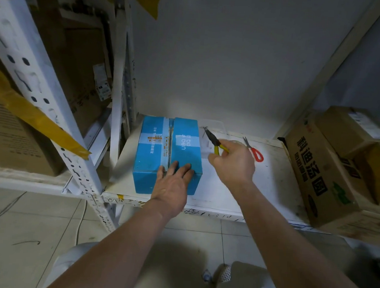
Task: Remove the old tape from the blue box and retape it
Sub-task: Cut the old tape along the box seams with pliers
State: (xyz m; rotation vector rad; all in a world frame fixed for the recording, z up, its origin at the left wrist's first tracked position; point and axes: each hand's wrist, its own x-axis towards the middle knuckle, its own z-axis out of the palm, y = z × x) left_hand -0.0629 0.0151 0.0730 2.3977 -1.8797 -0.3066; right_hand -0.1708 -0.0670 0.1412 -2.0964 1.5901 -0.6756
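A person steadies a taped blue box on a white shelf.

The left hand lies flat, fingers straight, on the box's near edge; just right, the right hand grips yellow-handled pliers, red scissors beyond.

A taped blue cardboard box on a white shelf is pressed by the left hand; yellow-handled pliers are gripped by the right hand, near red-handled scissors.
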